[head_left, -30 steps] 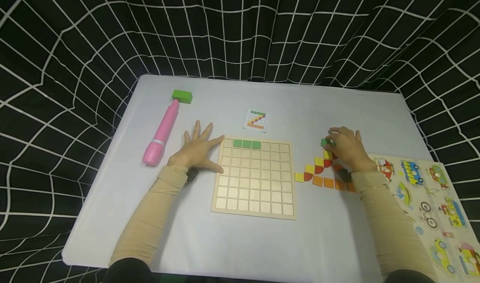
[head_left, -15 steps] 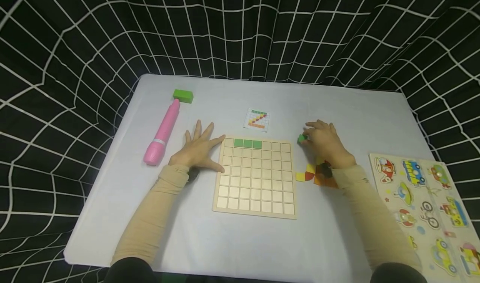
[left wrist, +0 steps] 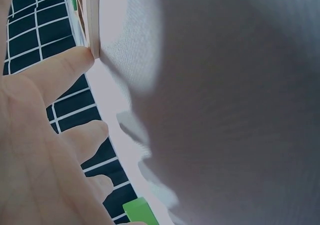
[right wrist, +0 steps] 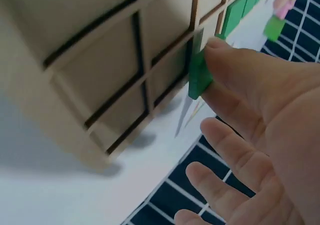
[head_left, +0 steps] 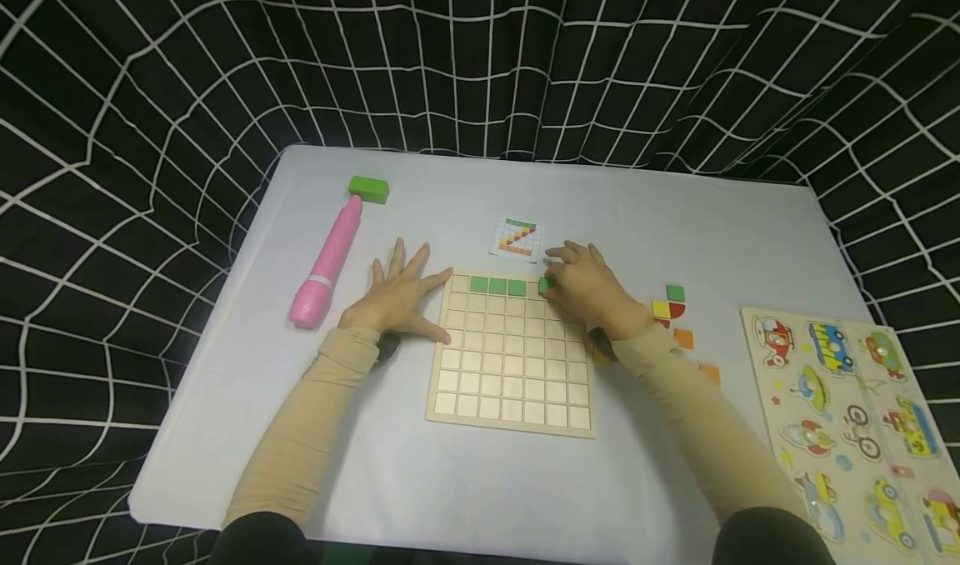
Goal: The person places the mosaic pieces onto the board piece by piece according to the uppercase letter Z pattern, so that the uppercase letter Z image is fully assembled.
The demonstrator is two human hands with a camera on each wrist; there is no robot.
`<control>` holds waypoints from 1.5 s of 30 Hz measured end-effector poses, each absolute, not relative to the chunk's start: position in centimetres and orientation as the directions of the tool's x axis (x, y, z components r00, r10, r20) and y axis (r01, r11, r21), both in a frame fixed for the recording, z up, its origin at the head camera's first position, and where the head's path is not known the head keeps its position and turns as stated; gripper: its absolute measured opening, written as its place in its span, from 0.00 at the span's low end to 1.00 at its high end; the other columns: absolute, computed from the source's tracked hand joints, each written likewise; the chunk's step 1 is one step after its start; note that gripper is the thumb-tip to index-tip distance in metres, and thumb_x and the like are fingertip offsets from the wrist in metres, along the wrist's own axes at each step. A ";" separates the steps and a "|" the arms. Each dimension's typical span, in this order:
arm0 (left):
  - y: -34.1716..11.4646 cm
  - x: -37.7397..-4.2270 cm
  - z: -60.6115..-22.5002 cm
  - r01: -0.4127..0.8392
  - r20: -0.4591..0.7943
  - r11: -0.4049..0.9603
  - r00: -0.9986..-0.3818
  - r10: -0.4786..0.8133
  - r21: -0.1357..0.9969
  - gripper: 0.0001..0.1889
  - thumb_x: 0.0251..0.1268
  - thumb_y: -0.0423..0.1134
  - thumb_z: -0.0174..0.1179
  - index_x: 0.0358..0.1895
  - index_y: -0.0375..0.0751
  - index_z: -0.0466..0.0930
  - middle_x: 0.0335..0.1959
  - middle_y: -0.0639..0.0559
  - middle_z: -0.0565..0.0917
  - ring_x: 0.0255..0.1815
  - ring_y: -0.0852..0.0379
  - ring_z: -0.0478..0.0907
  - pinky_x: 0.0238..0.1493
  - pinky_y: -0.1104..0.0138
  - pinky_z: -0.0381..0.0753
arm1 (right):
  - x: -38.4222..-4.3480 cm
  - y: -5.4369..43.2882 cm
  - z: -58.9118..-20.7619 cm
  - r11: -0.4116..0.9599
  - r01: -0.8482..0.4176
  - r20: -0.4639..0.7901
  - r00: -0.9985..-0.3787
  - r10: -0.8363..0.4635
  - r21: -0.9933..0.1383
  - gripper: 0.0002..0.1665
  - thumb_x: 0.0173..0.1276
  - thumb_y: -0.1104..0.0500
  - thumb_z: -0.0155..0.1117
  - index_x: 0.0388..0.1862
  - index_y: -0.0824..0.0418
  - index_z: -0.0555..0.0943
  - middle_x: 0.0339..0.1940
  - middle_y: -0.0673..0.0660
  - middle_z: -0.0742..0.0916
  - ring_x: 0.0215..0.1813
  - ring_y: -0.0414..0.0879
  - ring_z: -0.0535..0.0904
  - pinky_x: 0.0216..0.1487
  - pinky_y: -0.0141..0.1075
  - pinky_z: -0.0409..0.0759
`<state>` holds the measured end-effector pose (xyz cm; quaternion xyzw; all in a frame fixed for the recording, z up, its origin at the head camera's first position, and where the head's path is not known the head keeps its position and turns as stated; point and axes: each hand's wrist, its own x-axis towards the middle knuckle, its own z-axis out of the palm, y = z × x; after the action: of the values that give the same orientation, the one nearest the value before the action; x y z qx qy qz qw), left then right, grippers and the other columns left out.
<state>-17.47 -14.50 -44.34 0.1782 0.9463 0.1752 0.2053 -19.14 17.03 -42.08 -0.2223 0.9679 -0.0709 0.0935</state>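
Note:
A wooden grid board (head_left: pixel 512 348) lies flat on the table, with three green square tiles (head_left: pixel 498 287) side by side in its top row. My right hand (head_left: pixel 592 290) pinches another green tile (right wrist: pixel 200 75) between thumb and index finger, tilted over the top row, to the right of those tiles. My left hand (head_left: pixel 393 298) has its fingers spread, thumb and index fingertip touching the board's left edge. In the left wrist view the index fingertip (left wrist: pixel 82 60) meets the board's corner. Behind the board lies a small pattern card (head_left: pixel 516 238).
Right of the board lie a green tile (head_left: pixel 676 293), a yellow tile (head_left: pixel 660 309) with red quarter-round pieces, and orange tiles (head_left: pixel 683 338), partly hidden by my right arm. A picture puzzle board (head_left: pixel 847 415) lies far right. A pink wand-shaped object (head_left: pixel 326 265) and green block (head_left: pixel 369 189) lie left.
My right hand has carried the green tile left, from the loose pieces on the right to over the board's top row. The left hand has stayed at the board's edge.

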 end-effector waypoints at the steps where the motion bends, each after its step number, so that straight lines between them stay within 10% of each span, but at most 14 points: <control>1: -14.5 -17.5 -44.3 0.267 -0.326 0.875 -0.852 0.411 0.404 0.61 0.42 0.69 0.77 0.83 0.59 0.56 0.88 0.42 0.33 0.84 0.32 0.14 0.77 0.25 0.26 | -19.1 16.8 -42.1 0.887 -0.429 -0.149 -0.878 -0.454 -0.173 0.19 0.68 0.55 0.73 0.53 0.66 0.87 0.75 0.65 0.77 0.81 0.70 0.63 0.81 0.70 0.55; 23: -14.2 -17.4 -44.3 0.276 -0.321 0.873 -0.851 0.416 0.402 0.61 0.42 0.69 0.77 0.83 0.57 0.57 0.88 0.40 0.35 0.84 0.30 0.15 0.76 0.24 0.27 | -18.9 17.7 -42.5 0.896 -0.427 -0.078 -0.896 -0.438 -0.121 0.22 0.67 0.47 0.73 0.54 0.56 0.89 0.71 0.60 0.83 0.74 0.62 0.76 0.78 0.71 0.61; 45: -14.4 -17.5 -44.3 0.274 -0.328 0.872 -0.847 0.418 0.405 0.61 0.43 0.67 0.78 0.83 0.57 0.56 0.88 0.40 0.36 0.84 0.31 0.15 0.77 0.24 0.27 | -17.5 31.2 -41.8 0.970 -0.176 -0.122 -0.973 -0.198 -0.168 0.22 0.70 0.59 0.70 0.61 0.65 0.83 0.72 0.72 0.77 0.72 0.73 0.71 0.72 0.79 0.56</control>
<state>-17.54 -14.36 -44.26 0.1832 0.9451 0.1740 0.2072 -17.52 31.15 -41.82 -0.0945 0.9900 -0.0781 0.0691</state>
